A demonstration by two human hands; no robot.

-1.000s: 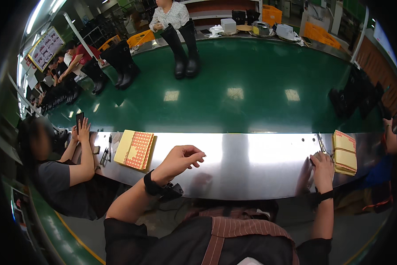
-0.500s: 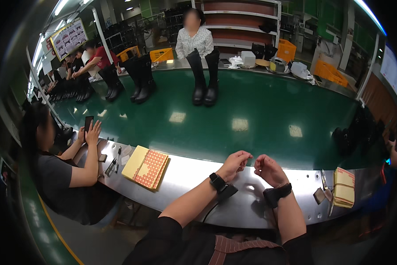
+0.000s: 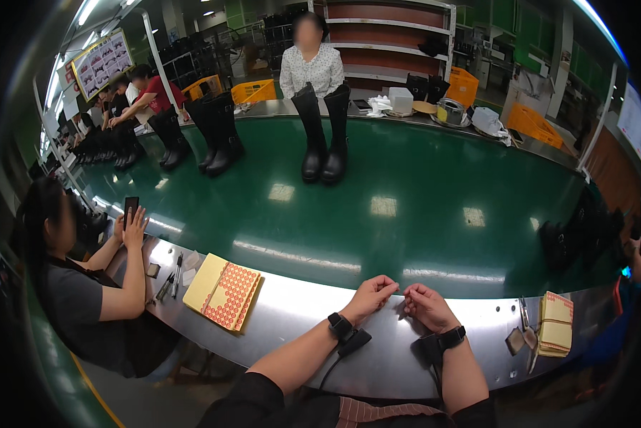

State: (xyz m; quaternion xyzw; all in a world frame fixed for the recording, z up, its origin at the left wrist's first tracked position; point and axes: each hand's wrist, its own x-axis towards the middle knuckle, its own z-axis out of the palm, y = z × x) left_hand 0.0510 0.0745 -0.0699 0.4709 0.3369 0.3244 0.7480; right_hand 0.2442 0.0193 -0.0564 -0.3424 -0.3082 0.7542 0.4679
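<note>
My left hand (image 3: 369,297) and my right hand (image 3: 430,308) are in front of me, over the steel table edge (image 3: 292,299). Both are closed in a pinch, fingertips pointing at each other with a narrow gap between. Anything in either pinch is too small to make out. A dark band with a boxy piece sits on each wrist. Beyond my hands lies a green work surface (image 3: 320,228). On it, a pair of tall black boots (image 3: 323,143) stands upright before a person (image 3: 310,68) across from me.
Left of my hands lies a banded stack of yellow sheets with red dots (image 3: 224,294), beside pen-like tools (image 3: 171,280). A similar stack (image 3: 556,324) and hand tools (image 3: 524,317) lie right. A seated person (image 3: 85,285) holds a phone (image 3: 131,212). More black boots (image 3: 221,143) stand far left.
My view has shifted a little, so the table and boots sit lower in it. My hands have drawn slightly toward me, and the right fingers have closed from a loose curl into a pinch.
</note>
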